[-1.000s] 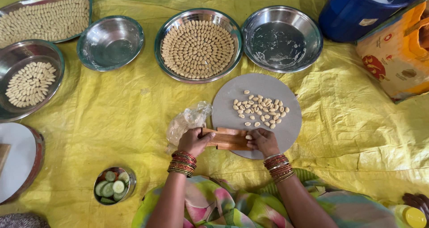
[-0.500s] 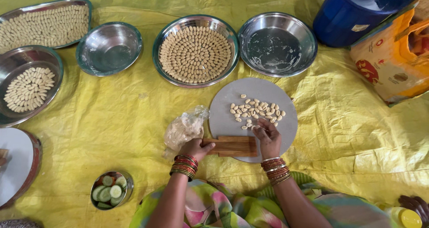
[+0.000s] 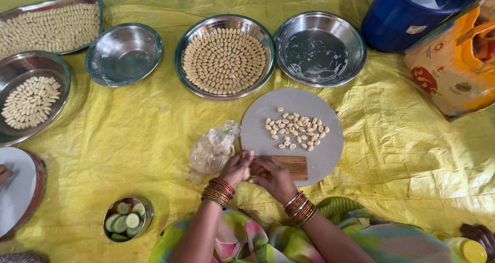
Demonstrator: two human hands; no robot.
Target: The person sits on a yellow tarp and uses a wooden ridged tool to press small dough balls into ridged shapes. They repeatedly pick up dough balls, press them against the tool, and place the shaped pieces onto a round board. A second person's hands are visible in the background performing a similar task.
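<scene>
Yellow tarpaulin [image 3: 154, 134] (creased) carries steel bowls and a grey round board [image 3: 319, 155]; both hands' fingers pinch together, left hand [image 3: 236, 168] meeting right hand [image 3: 272, 176].

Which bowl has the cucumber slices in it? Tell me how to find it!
Start at the big yellow sheet covering the floor and go to its bottom edge, just beside the person's left hand and bangled arm. There sits a small steel bowl. It is the smallest bowl of all, and the only one holding green cucumber slices rather than pale dough pieces.
</scene>
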